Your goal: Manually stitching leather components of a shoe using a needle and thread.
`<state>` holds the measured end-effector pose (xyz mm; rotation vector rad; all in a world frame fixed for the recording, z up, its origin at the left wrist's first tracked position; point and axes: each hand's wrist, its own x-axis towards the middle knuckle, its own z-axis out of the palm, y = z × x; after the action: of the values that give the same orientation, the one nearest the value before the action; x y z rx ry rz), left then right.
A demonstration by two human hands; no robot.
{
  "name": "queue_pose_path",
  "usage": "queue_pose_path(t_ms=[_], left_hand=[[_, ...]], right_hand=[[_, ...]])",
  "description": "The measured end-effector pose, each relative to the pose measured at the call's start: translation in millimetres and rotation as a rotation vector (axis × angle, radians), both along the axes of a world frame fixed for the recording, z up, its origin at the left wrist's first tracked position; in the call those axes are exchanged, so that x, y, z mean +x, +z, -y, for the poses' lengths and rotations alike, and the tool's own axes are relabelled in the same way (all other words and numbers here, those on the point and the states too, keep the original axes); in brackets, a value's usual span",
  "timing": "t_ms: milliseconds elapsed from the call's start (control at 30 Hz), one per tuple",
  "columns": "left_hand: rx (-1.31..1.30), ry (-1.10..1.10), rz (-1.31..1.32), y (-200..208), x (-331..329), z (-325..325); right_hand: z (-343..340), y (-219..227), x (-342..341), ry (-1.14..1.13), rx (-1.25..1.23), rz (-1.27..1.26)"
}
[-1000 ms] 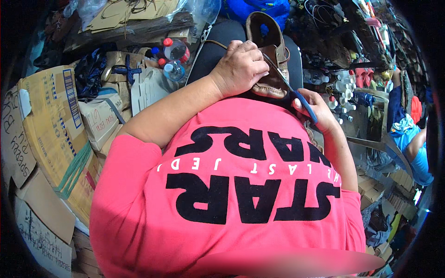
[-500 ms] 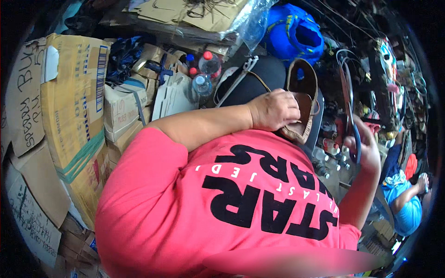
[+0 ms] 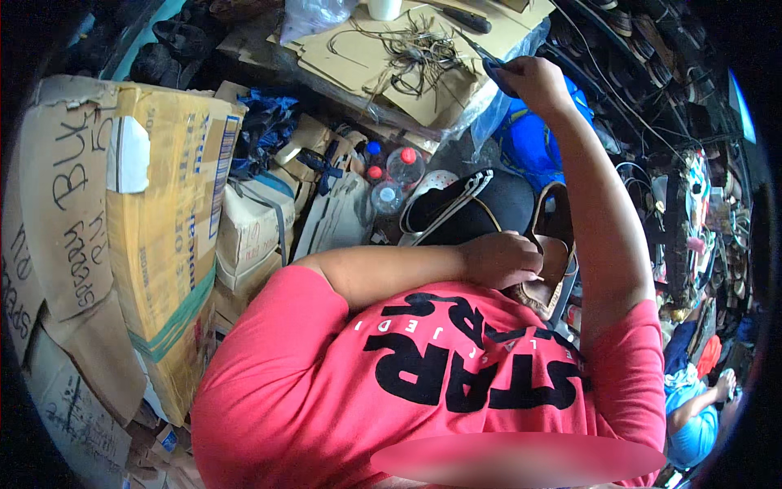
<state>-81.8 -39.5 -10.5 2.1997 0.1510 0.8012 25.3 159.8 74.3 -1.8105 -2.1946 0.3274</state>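
A brown moccasin-style shoe (image 3: 557, 254) rests on my lap, its opening facing up and its toe toward my shirt. My left hand (image 3: 507, 259) is closed at the shoe's left edge, and a small pale tip shows by its fingers. A thin brown strip (image 3: 489, 213) rises from behind that hand. Up at the far table, my right hand (image 3: 533, 81) is closed around the blue handles of a pair of scissors (image 3: 485, 55). Their blades point left, over the cardboard sheets (image 3: 444, 102), close to a tangle of brown laces (image 3: 423, 53).
A dark-handled tool (image 3: 466, 19) and a white cup (image 3: 384, 8) are on the table. Bottles with red and blue caps (image 3: 405, 165) stand below it, beside stacked cardboard boxes (image 3: 163, 244). A blue bag (image 3: 521, 143) lies under my right forearm. Another person in blue (image 3: 691, 416) sits at right.
My right hand has swung from the right side up to the far table, carrying the scissors. My left hand stays at the shoe. The view has shifted, showing more of the table.
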Motion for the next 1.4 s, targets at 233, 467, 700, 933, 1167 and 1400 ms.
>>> queue_pose_path(t_ms=[233,467,700,933,1167,1400], left_hand=[[-0.051,-0.009,0.028,-4,3,-3],[-0.420,0.158,0.110,8,-9,-11],[-1.346,0.053,0.384,78,-11,-31],[-1.357,0.011,0.305,86,25,1],[-0.382,0.236,-0.030,92,34,-9],[-0.277,-0.085,-0.088,131,37,-25]], right_hand=[[-44,-17,-19,0.037,0.129,0.033],[45,17,35,0.102,0.060,-0.581],[225,17,82,-0.285,-0.387,-1.419],[262,2,76,-0.165,-0.312,-1.811],[274,5,89,-0.169,-0.110,-1.774],[284,19,101,0.020,-0.338,-1.775]])
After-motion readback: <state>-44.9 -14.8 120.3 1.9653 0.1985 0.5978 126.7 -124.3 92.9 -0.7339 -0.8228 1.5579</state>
